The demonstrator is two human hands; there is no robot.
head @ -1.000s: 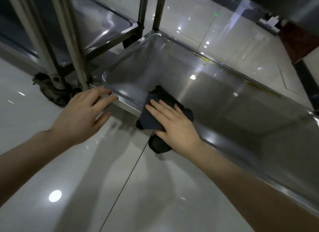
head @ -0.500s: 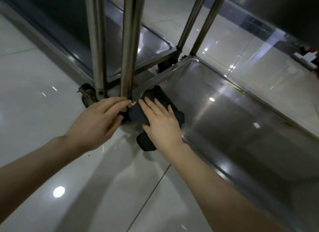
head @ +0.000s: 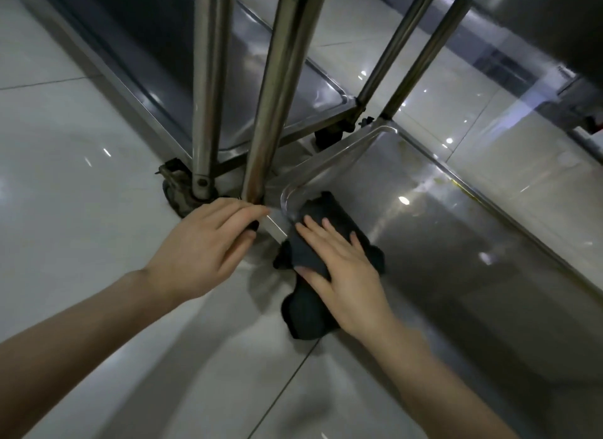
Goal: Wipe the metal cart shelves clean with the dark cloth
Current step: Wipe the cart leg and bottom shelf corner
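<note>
Floor: I see pale glossy tiles [head: 81,210] under steel carts.
Shelf: the lower shelf [head: 456,242]; its near-left corner is my landmark.
Change: since a second ago the dark cloth [head: 332,210] and right hand [head: 342,269] have slid along the rim into that corner.
Cloth: draped over the rim at the corner, its long axis running from the shelf out over the floor, towards me.
Hands: the right lies flat with fingers spread, pressing the cloth. The left hand [head: 202,252] has straight fingers resting on the corner by the post [head: 274,95].
</note>
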